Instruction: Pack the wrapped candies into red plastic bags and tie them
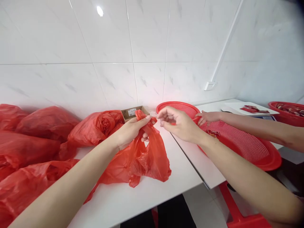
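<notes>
My left hand (133,129) grips the gathered handles of a thin red plastic bag (154,155), thumb on top. The body of the bag hangs and rests on the white table, crumpled, with a gap showing between its handles. Just right of the bag's top is my right hand (180,123), its fingers loosely curled and the thumb apart from them. Nothing shows between those fingers, though their tips are close to the red plastic.
Several filled red bags (47,126) lie along the left. Behind is a cardboard box (134,111). At right, a co-worker's hand (206,117) holds a tilted red mesh basket (247,148) beside another basket (179,106). Red packets (254,109) lie on a white scale.
</notes>
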Tool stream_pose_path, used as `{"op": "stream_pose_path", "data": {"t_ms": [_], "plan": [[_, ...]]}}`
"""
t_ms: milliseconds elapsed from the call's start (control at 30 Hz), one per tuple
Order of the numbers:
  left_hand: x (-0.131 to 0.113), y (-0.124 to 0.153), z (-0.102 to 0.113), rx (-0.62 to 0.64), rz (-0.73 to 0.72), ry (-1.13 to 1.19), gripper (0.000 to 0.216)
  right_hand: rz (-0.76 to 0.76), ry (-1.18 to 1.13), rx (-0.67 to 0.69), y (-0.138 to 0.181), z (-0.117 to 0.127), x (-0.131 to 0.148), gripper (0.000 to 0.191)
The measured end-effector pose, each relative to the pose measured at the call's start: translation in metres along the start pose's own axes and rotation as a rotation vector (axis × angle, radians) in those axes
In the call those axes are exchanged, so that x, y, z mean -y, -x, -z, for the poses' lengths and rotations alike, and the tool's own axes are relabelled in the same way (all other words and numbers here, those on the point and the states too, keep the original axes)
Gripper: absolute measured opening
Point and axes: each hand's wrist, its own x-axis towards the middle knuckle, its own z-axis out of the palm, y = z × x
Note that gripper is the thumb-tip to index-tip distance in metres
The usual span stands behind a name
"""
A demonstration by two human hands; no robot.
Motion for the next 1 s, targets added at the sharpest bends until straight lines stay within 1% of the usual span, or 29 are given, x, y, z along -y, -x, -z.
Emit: {"op": "stream_pose_path", "data": {"t_ms": [67, 100, 167, 233, 300, 367, 433, 467, 500, 533, 600, 667, 733, 800, 833, 900, 933, 1000], "plan": [[0.001, 0.001, 0.002, 0.017, -0.015, -0.050, 0.031, -0.020, 0.034, -0.096, 0.005, -0.002, 0.001, 0.009], [0.002, 0.001, 0.002, 0.031, -0.021, -0.073, 0.032, -0.036, 0.055, -0.105, 0.005, -0.003, 0.002, 0.012], [0.002, 0.000, 0.003, 0.055, -0.025, -0.109, 0.034, -0.053, 0.083, -0.063, 0.002, -0.008, 0.003, 0.019], [0.004, -0.001, 0.004, 0.058, -0.024, -0.107, 0.035, -0.045, 0.082, -0.034, -0.002, -0.012, 0.003, 0.014], [0.007, -0.004, 0.006, 0.039, -0.048, -0.059, 0.032, -0.016, 0.056, -0.089, -0.001, -0.014, 0.006, 0.004], [0.008, -0.006, 0.010, 0.052, -0.084, -0.010, 0.027, 0.025, 0.016, -0.129, 0.005, -0.012, 0.014, 0.006], [0.007, -0.006, 0.013, 0.104, -0.104, -0.014, 0.024, 0.071, -0.027, -0.054, 0.014, -0.009, 0.023, 0.006], [0.006, -0.005, 0.014, 0.139, -0.112, -0.048, 0.023, 0.093, -0.049, -0.009, 0.018, -0.009, 0.026, 0.006], [0.004, -0.004, 0.014, 0.165, -0.121, -0.095, 0.022, 0.112, -0.072, 0.005, 0.021, -0.009, 0.026, 0.004], [0.002, -0.004, 0.013, 0.181, -0.137, -0.148, 0.019, 0.121, -0.098, -0.020, 0.023, -0.010, 0.024, 0.004], [0.000, -0.003, 0.009, 0.191, -0.164, -0.257, 0.012, 0.077, -0.168, -0.107, 0.022, -0.014, 0.013, 0.014], [0.004, -0.003, 0.004, 0.162, -0.193, -0.385, 0.005, -0.043, -0.219, -0.128, 0.018, -0.020, -0.004, 0.027], [0.011, -0.004, -0.002, 0.082, -0.260, -0.554, 0.016, -0.181, -0.196, -0.103, 0.015, -0.026, -0.021, 0.037], [0.020, -0.007, -0.006, -0.060, -0.385, -0.721, 0.027, -0.271, -0.175, -0.086, 0.014, -0.030, -0.032, 0.039], [0.024, -0.008, -0.007, -0.135, -0.459, -0.786, 0.031, -0.290, -0.200, -0.061, 0.014, -0.032, -0.036, 0.038], [0.029, -0.010, -0.010, -0.239, -0.601, -0.864, 0.036, -0.273, -0.315, 0.046, 0.015, -0.034, -0.039, 0.037], [0.030, -0.010, -0.010, -0.262, -0.658, -0.882, 0.037, -0.249, -0.375, 0.102, 0.016, -0.035, -0.038, 0.036], [0.030, -0.010, -0.010, -0.245, -0.708, -0.885, 0.033, -0.204, -0.407, 0.152, 0.018, -0.034, -0.035, 0.029]]}}
